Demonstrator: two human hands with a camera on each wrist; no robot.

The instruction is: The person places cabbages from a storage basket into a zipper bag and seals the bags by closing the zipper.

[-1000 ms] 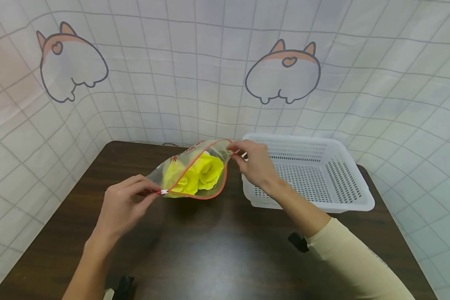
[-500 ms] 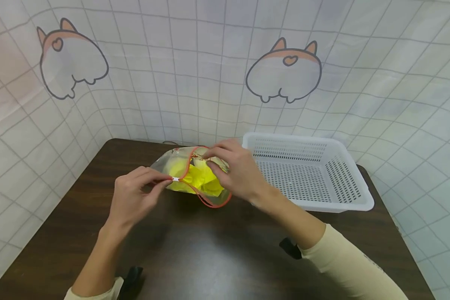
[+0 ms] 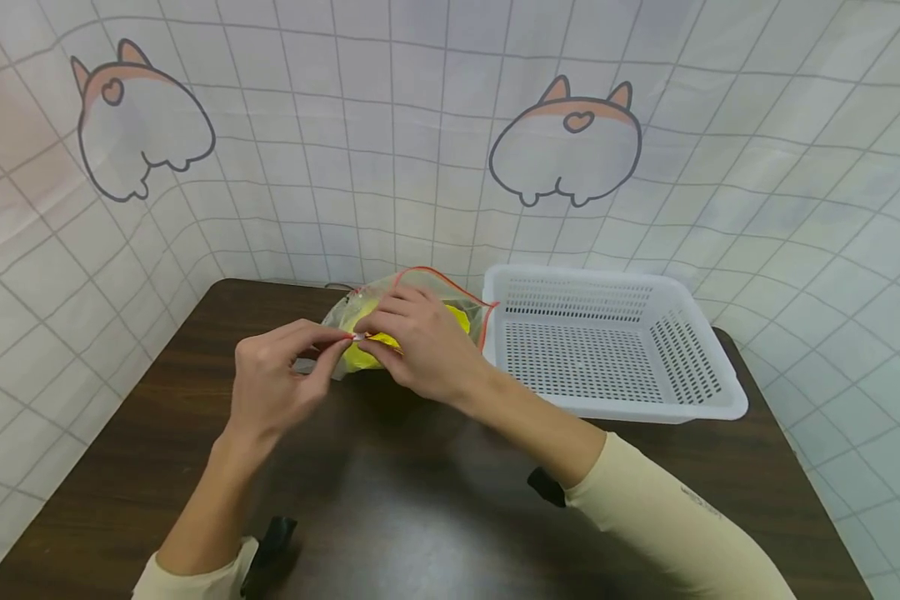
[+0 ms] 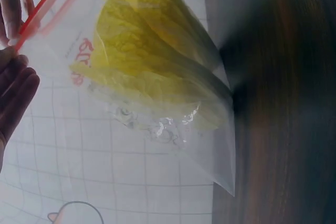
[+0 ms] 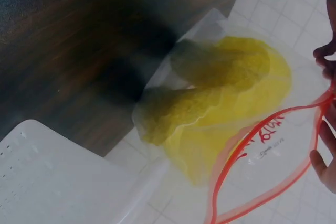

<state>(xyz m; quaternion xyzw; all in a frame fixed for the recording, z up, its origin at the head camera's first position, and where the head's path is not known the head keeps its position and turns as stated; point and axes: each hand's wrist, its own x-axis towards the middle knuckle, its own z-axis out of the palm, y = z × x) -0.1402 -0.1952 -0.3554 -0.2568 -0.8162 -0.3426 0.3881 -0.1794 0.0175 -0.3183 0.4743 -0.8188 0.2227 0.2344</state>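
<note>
A clear zipper bag with a red-edged mouth holds bright yellow, ruffled things; their kind cannot be made out. My left hand pinches the left end of the zip between thumb and fingers. Right beside it, my right hand pinches at the small white slider, its fingertips almost meeting the left ones. To the right of the fingers the bag's mouth gapes. Red printing shows on the plastic. My right hand covers part of the bag in the head view.
Right of the bag stands a white plastic basket with slotted walls and floor, its left rim close to the bag's free corner. Both are on a dark wooden table. Behind hangs a white grid-patterned curtain with cartoon animal prints.
My right hand has let go of the mouth's far right end and moved left to the slider. The left hand, still pinching its corner, has shifted slightly right and up.
</note>
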